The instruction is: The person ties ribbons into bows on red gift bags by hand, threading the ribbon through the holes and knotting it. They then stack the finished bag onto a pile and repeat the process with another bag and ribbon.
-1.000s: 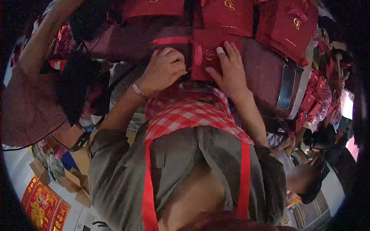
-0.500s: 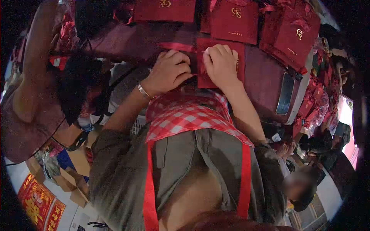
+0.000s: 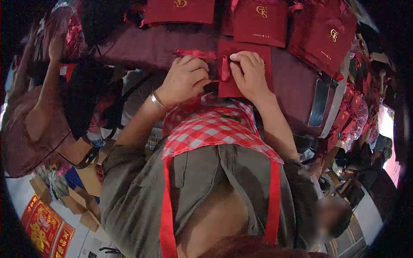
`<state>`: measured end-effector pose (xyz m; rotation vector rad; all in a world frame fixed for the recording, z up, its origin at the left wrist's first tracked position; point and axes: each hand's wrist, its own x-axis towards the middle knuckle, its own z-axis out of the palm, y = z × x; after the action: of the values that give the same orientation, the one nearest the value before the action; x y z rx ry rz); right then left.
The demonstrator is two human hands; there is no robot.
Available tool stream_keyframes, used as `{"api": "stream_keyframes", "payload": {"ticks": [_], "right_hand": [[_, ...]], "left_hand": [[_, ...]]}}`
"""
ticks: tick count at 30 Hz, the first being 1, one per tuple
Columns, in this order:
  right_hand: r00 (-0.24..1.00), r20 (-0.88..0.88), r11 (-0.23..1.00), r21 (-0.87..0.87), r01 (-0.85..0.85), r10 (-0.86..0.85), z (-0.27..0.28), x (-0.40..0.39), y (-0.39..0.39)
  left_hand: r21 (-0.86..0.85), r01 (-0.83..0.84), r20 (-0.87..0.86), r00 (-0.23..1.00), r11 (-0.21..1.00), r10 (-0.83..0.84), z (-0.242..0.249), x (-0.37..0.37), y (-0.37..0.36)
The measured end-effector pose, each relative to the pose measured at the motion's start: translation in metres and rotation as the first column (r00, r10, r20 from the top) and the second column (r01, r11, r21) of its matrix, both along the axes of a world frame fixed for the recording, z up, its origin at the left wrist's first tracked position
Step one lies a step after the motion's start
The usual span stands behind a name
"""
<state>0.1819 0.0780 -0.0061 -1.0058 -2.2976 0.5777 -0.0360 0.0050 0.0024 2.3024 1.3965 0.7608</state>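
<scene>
A dark red gift bag lies flat in front of me. My right hand rests over its right part with fingers curled and thumb bent in; whatever is between them is hidden. Beside those fingertips, a red ribbon loop stands up from the bag. My left hand is just left of the bag, its fingers closed around a strip of red ribbon that shows at the fingertips. Another stretch of ribbon lies behind the left knuckles.
Several red gift bags with gold letters line the far side of the dark red cloth. A phone lies at the right edge. On the left, another person's arm is close by. Cardboard boxes stand at lower left.
My right hand has shifted slightly right, and the ribbon loop beside its fingertips now shows. The left hand has moved a little left. The other person's arm at left has lowered.
</scene>
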Motion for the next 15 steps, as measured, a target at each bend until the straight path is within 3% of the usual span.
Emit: {"api": "stream_keyframes", "payload": {"ticks": [7,11,15], "right_hand": [[0.997,0.017,0.997,0.023,-0.079,0.079,0.004,0.006,0.000],[0.918,0.260,0.952,-0.137,-0.273,0.300,0.021,0.033,-0.016],[0.859,0.431,0.961,-0.091,-0.262,0.275,0.024,0.043,-0.035]], "left_hand": [[0.032,-0.041,0.005,0.999,0.999,0.041,0.003,-0.006,0.000],[0.046,-0.046,0.061,0.997,0.998,0.043,-0.001,-0.007,0.003],[0.006,-0.042,0.084,0.996,0.999,0.042,0.002,-0.006,0.004]]}}
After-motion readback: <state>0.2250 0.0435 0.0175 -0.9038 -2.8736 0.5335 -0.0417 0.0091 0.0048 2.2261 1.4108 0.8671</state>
